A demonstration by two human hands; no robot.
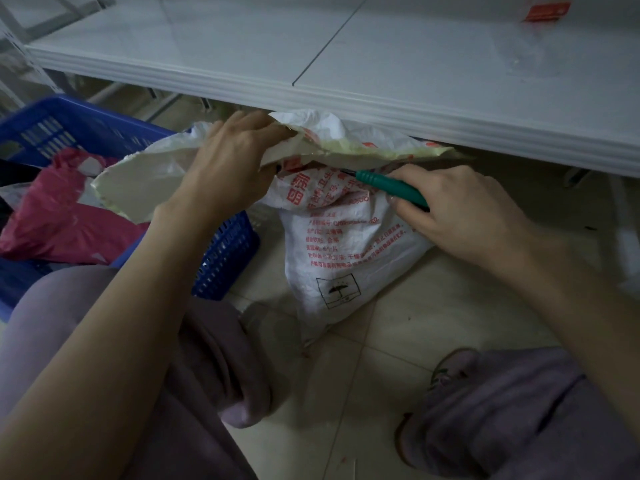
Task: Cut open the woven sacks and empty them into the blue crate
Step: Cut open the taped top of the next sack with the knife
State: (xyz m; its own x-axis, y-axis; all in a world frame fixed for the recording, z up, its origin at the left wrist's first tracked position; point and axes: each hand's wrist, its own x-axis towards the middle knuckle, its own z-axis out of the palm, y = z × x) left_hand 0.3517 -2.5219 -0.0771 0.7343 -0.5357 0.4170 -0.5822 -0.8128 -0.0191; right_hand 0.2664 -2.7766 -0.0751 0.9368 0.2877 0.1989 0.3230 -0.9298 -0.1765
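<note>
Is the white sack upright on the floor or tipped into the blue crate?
Upright: the white sack stands on the floor beside the blue crate, left hand gripping its top, right hand holding the green-handled cutter there.

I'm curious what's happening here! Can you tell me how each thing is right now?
woven sack: on the floor, top flap lifted.
left hand: grips the sack's flap.
green cutter: tip tucked under the flap.
right hand: holds the green cutter.
blue crate: holds a pink bag.
</note>
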